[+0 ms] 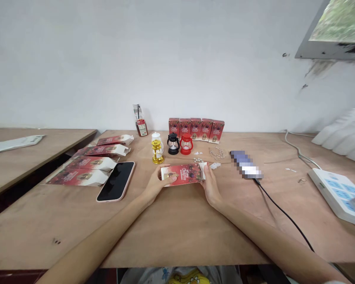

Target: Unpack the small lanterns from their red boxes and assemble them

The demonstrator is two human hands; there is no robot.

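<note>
Both my hands hold a small red printed carton (183,174) lying on its side at the middle of the wooden table (171,228). My left hand (156,184) grips its left end with the thumb on top. My right hand (210,185) pinches the white flap at its right end. Just behind the carton stand three miniature lanterns: gold (157,152), black (173,144) and red (186,144). Small white bits (198,159) lie scattered between them and the carton.
Several upright red boxes (196,129) line the wall. Several flattened cartons (90,165) lie at the left beside a black phone (116,181). A cabled device (247,165), thin wire hooks (216,153), a white power strip (339,193) and a small packet (139,122) are also here.
</note>
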